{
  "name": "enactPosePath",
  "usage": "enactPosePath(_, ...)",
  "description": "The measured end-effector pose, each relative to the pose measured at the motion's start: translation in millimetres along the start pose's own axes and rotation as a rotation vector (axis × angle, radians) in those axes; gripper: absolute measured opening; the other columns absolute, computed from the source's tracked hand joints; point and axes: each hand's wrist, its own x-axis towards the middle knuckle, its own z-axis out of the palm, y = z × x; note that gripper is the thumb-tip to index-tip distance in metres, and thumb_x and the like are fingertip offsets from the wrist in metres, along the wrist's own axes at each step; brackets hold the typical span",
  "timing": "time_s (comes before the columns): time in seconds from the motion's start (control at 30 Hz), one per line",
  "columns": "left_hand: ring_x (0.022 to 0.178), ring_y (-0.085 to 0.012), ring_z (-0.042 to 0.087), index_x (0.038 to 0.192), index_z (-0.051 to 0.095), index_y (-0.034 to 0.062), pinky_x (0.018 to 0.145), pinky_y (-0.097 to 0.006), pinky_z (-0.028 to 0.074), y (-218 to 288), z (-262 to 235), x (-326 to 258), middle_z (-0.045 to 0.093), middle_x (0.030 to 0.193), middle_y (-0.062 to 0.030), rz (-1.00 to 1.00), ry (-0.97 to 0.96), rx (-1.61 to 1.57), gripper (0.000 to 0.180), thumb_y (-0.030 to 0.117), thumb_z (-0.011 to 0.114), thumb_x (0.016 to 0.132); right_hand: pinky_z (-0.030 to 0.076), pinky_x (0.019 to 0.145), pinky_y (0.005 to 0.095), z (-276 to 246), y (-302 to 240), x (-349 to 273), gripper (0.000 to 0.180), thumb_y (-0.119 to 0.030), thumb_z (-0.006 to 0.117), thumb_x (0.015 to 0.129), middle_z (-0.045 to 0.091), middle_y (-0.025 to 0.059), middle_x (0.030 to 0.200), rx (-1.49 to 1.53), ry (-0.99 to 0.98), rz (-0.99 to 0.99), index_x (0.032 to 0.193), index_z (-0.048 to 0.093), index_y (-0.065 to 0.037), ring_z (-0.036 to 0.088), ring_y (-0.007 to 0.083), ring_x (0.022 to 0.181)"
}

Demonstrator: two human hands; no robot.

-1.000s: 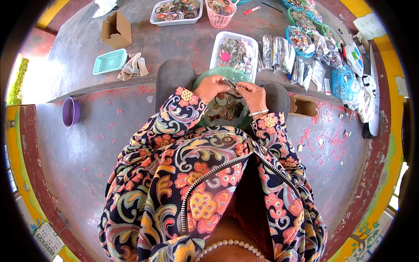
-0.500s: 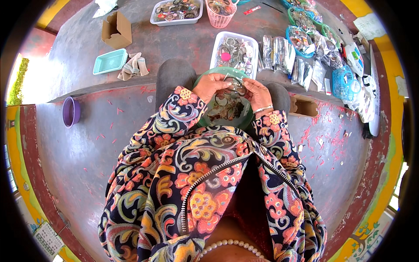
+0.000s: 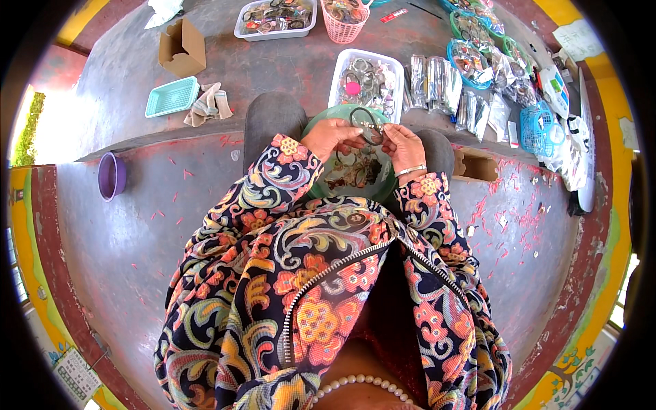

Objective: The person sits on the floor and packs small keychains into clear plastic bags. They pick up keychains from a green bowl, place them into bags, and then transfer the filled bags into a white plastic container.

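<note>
Both my hands are raised over a green basin (image 3: pixel 388 187) at my lap, with several dark loops and small pieces lying inside it. Between them is a dark bracelet-like band (image 3: pixel 370 126) with small pale beads across it. My left hand (image 3: pixel 333 139) pinches its left side with thumb and fingers. At its right side, my right hand (image 3: pixel 404 146) grips the band with closed fingertips; a metal bangle circles that wrist.
Ahead on the raised ledge stand a white tray (image 3: pixel 333 99) of bracelets, a pink basket (image 3: pixel 344 33), another tray (image 3: pixel 270 35), a cardboard box (image 3: pixel 182 48), a turquoise basket (image 3: pixel 172 98) and a cloth (image 3: pixel 209 104). Packaged goods (image 3: pixel 435 83) lie right. A purple basin (image 3: pixel 111 176) sits left.
The dark band has turned and its loop now stands out more openly between my hands. My left fingers have shifted slightly along it; my right hand has barely moved.
</note>
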Motion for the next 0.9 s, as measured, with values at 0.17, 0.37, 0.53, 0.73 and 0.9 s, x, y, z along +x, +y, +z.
enactPosePath(0.17,0.077,-0.0141,0.061,0.093,0.057,0.0058,0.056,-0.023,0.040,4.1,2.9,-3.8,0.064,0.086,-0.0074,0.062,0.100,-0.120,0.022,0.024,0.058,0.081,0.041,0.058,0.0223,5.8,-4.8,-4.0,0.013,-0.016,0.060,0.080,0.062,0.0016,0.077,-0.020,0.027,0.008,0.086,0.059,-0.005,0.059,0.0111,0.067)
enactPosePath(0.37,0.076,-0.0128,0.059,0.092,0.057,0.0053,0.050,-0.019,0.038,3.6,7.1,-1.9,0.063,0.087,-0.0052,0.081,0.008,-0.211,0.019,0.022,0.056,0.083,0.043,0.057,0.0237,0.3,-1.5,-0.1,0.015,-0.013,0.058,0.081,0.062,0.0040,0.076,0.062,0.007,0.025,0.092,0.058,-0.003,0.059,0.0134,0.066)
enactPosePath(0.53,0.066,-0.0095,0.056,0.090,0.057,0.0038,0.045,-0.018,0.038,-1.0,11.3,-0.7,0.061,0.081,-0.0036,0.092,0.009,-0.169,0.018,0.020,0.057,0.082,0.043,0.056,0.0243,7.7,5.2,-0.8,0.011,-0.012,0.058,0.081,0.060,0.0037,0.073,0.072,-0.041,0.014,0.088,0.057,-0.003,0.059,0.0140,0.065)
enactPosePath(0.73,0.068,-0.0094,0.057,0.091,0.057,0.0032,0.055,-0.022,0.047,-9.3,-1.2,5.8,0.061,0.081,-0.0029,0.089,0.083,-0.204,0.014,0.014,0.055,0.083,0.039,0.059,0.0216,5.9,9.4,-0.1,0.011,-0.016,0.061,0.079,0.059,-0.0009,0.075,-0.169,-0.137,0.017,0.084,0.058,-0.007,0.056,0.0093,0.068)
enactPosePath(0.9,0.072,-0.0111,0.058,0.094,0.056,0.0011,0.065,-0.024,0.050,-8.6,1.3,5.5,0.060,0.086,-0.0044,0.078,0.023,-0.170,0.016,0.013,0.051,0.085,0.038,0.057,0.0211,17.5,-3.1,-8.4,0.016,-0.017,0.064,0.076,0.059,-0.0017,0.076,-0.087,-0.059,0.029,0.087,0.060,-0.006,0.052,0.0070,0.067)
